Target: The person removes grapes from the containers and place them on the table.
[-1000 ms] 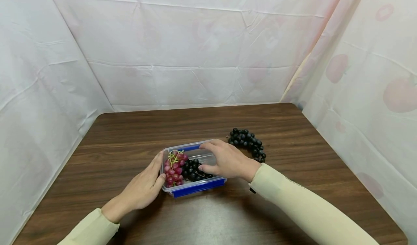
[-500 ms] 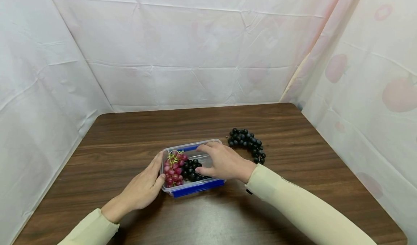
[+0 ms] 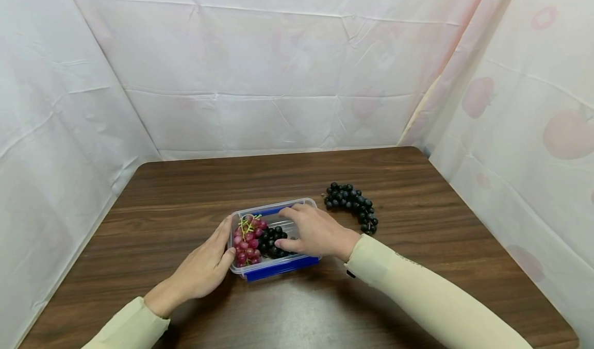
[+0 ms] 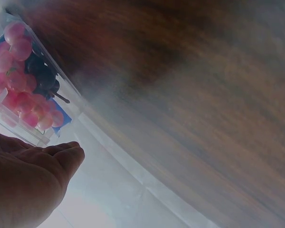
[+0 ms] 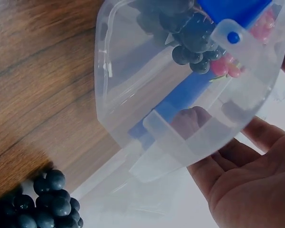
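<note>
On the table, a container holds two grape bunches, a third bunch to its right.

No readable text; small marking on right sleeve, perhaps lettering, illegible.

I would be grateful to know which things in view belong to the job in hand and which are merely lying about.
In the job, it seems:
clear container, left hand against one end, right hand over the other
red grapes inside it
dark grapes beside them

Apparently just lying about:
loose dark bunch on the table, apart from both hands
</note>
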